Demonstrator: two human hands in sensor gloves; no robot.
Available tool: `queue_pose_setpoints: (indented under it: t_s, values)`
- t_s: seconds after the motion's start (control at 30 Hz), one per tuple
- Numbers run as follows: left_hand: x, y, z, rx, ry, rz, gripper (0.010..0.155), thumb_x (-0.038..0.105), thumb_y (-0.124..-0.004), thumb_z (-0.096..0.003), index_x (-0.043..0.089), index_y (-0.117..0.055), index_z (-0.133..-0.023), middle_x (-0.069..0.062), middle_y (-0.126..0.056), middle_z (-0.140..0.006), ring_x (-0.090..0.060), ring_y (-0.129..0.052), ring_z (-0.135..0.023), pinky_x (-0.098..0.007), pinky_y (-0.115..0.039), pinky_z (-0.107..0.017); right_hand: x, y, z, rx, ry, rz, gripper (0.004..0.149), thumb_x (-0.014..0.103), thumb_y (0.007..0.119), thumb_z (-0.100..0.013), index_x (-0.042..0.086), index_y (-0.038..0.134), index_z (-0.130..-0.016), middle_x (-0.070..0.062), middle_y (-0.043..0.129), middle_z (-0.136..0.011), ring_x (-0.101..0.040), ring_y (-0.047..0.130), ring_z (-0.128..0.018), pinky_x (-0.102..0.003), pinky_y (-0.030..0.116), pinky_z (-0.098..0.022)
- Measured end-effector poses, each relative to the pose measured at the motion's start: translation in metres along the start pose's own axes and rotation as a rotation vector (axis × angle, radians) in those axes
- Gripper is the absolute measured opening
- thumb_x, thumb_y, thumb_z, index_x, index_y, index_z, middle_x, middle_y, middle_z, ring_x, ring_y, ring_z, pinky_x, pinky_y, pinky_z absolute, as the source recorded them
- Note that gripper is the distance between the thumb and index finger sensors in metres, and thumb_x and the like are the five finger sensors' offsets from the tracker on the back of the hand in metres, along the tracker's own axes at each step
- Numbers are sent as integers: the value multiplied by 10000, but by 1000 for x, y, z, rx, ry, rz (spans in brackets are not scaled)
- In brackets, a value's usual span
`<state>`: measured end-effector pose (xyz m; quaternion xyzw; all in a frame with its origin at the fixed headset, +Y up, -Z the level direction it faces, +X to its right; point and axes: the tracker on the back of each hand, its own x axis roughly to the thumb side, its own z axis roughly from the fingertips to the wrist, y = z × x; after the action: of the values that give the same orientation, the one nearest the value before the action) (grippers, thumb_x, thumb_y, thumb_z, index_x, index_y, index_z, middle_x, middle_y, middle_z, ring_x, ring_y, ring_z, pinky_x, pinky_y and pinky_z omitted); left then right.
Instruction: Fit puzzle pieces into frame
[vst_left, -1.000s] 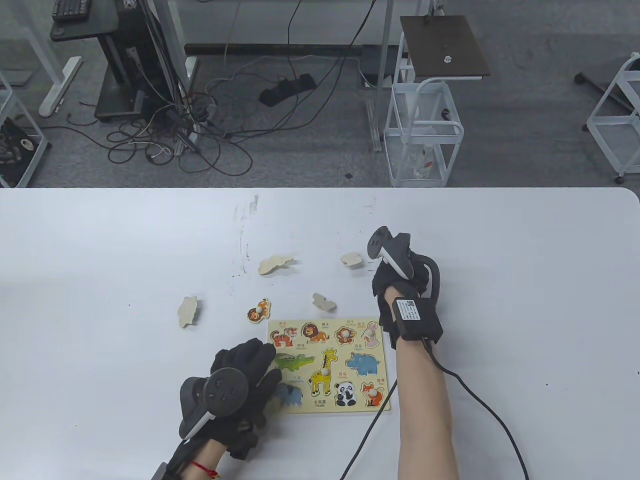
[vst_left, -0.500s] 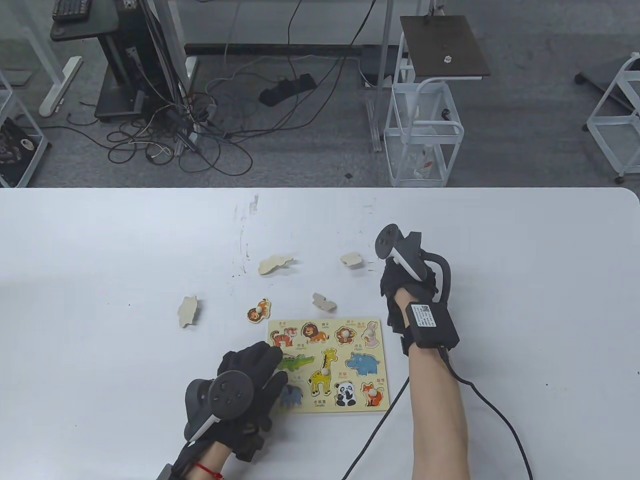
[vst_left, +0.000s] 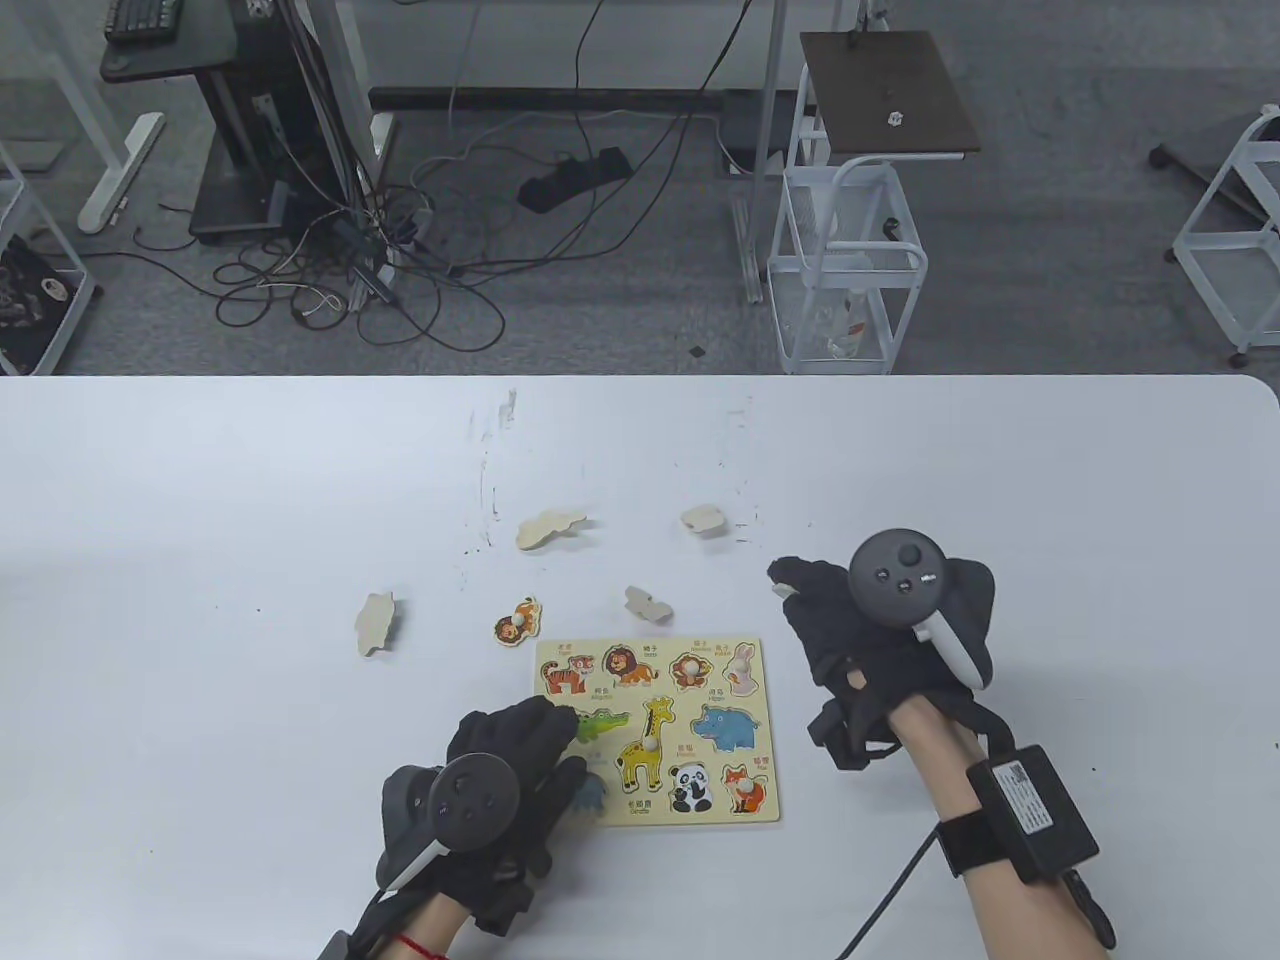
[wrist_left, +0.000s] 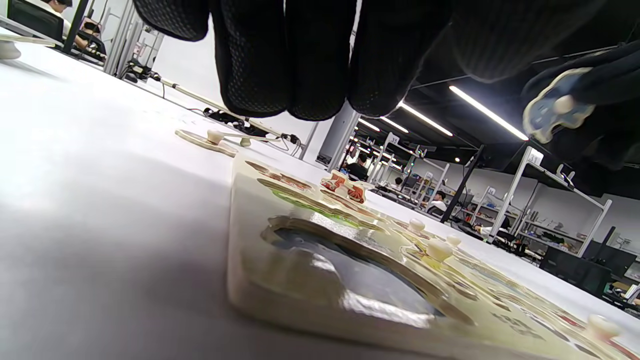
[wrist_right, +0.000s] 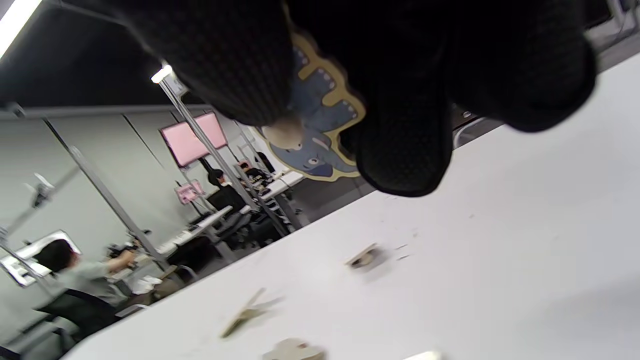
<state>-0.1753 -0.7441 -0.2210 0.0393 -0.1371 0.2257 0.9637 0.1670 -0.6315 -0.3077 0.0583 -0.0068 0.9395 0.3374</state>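
The puzzle frame (vst_left: 752, 725) lies flat on the table near the front, with several animal pieces seated in it. My left hand (vst_left: 545, 745) rests open on the frame's left edge, over the elephant slot (wrist_left: 350, 272), which shows empty in the left wrist view. My right hand (vst_left: 792, 588) hovers just right of the frame and pinches the blue elephant piece (wrist_right: 320, 100), also visible in the left wrist view (wrist_left: 550, 107). A face-up orange animal piece (vst_left: 517, 622) lies just behind the frame's left corner.
Several face-down wooden pieces lie behind the frame: one (vst_left: 550, 528) at mid-left, one (vst_left: 705, 519) at mid-right, one (vst_left: 647, 603) close to the frame, one (vst_left: 375, 622) far left. The table's far edge (vst_left: 640, 378) runs across the view.
My right hand has moved right and toward me from behind the frame's far right corner and turned its back upward. My left hand has shifted slightly right along the frame's left edge.
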Motion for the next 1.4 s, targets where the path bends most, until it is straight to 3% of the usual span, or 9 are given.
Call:
queue_pose_setpoints:
  t_s: [0.13,0.27,0.43,0.6,0.8,1.1,1.4]
  values:
    - [2,-1,0,15,-10,-33,581,557,-737,-448,282,-812,-955,-90,-825,-1028,-349,-896,-919,-564,-568,-754,-2,10,32,6,-57,-205,444,333,874,-396,191,912,-815,-101,949,-785,-354,1088,-539,-497,875,-349]
    - [1,-2,0,13,-21,-102,578,559,-735,-447,285,-815,-950,-76,-845,-1013,-325,-917,-907,-540,-586,-754,-6,33,53,71,-68,-454,448,349,872,-404,191,911,-822,-93,950,-791,-365,1078,-561,-510,867,-367]
    - [3,-1,2,30,-38,-84,577,555,-735,-449,287,-807,-955,-70,-847,-1011,-316,-921,-906,-523,-600,-756,-11,72,56,140,-87,-612,474,350,854,-413,144,888,-839,-124,966,-751,-346,1096,-446,-494,882,-344]
    - [1,6,5,88,-35,-64,565,539,-761,-445,294,-804,-952,-59,-857,-1001,-300,-933,-896,-509,-617,-754,-16,107,51,195,-80,-791,465,332,873,-404,123,906,-818,-137,966,-739,-355,1091,-434,-500,879,-341]
    - [11,18,14,192,-101,-47,532,502,-820,-433,312,-823,-929,-32,-885,-970,-268,-962,-865,-497,-642,-755,-26,124,60,220,-47,-876,466,312,864,-410,119,884,-834,-139,947,-762,-366,1087,-512,-511,879,-388]
    - [65,25,26,301,-306,-143,491,479,-893,-409,348,-872,-882,12,-936,-915,-219,-1009,-809,-472,-691,-746,-31,126,66,205,-20,-875,492,345,820,-432,125,841,-872,-143,915,-805,-377,1067,-607,-520,871,-421]
    - [108,25,16,355,-295,-304,472,490,-943,-377,347,-932,-826,22,-997,-830,-187,-1050,-698,-470,-725,-718,-26,129,69,250,-38,-946,516,367,789,-445,112,810,-893,-153,886,-832,-391,1027,-682,-536,854,-446]
